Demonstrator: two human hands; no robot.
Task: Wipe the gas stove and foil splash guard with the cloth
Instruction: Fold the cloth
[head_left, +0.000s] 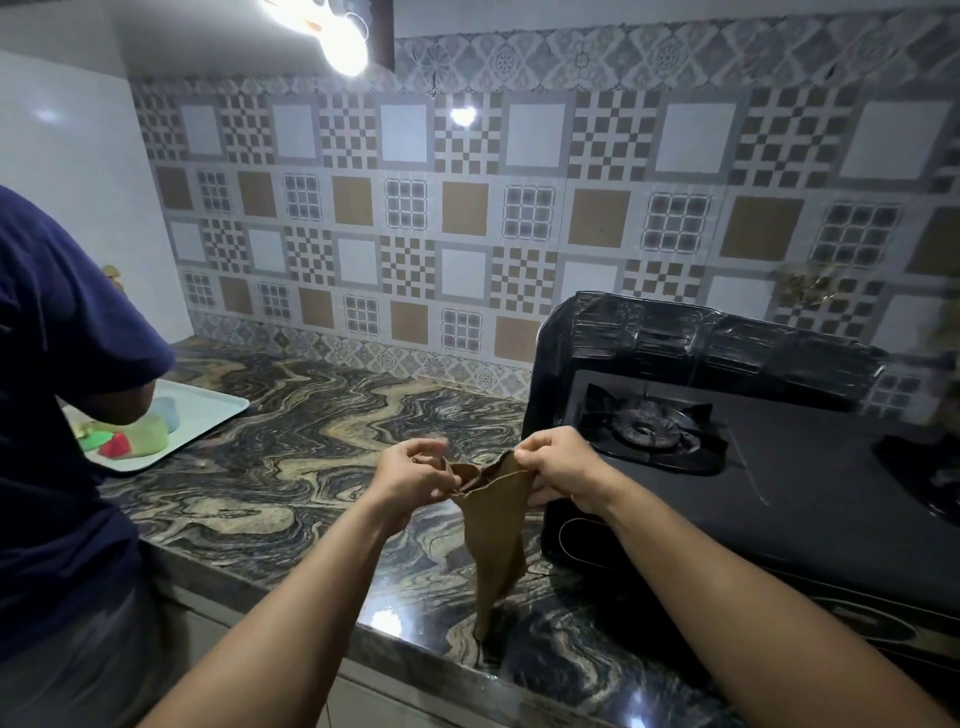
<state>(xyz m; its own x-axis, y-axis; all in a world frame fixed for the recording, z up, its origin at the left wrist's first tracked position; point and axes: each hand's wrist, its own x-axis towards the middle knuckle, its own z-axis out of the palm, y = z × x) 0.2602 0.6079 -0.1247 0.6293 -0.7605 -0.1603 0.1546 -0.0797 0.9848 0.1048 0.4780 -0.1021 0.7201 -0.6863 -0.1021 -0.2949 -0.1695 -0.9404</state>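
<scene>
Both hands meet low in the middle of the frame, above the front edge of the marbled counter (291, 415). The left hand (410, 475) and the right hand (558, 470) each pinch the top edge of the brown cloth (493, 530) with curled fingers, close together, so the fabric hangs down between them in a narrow fold, its lower tip reaching the counter edge or close to it. Held this way, the cloth looks as if it is being spread or refolded into a usable pad before any wiping begins; it touches neither target yet.

The gas stove (805, 493) sits at the right of the frame, just beside the right hand, with one burner (649, 428) in view near its back left corner. The dark, creased splash guard (701, 332) stands upright behind and around the stove's left side, shielding the tiled wall (467, 208).

At the left edge of the frame a second person in a dark blue shirt (57, 364) leans over a pale tray (208, 410) holding coloured items, well apart from the stove.
</scene>
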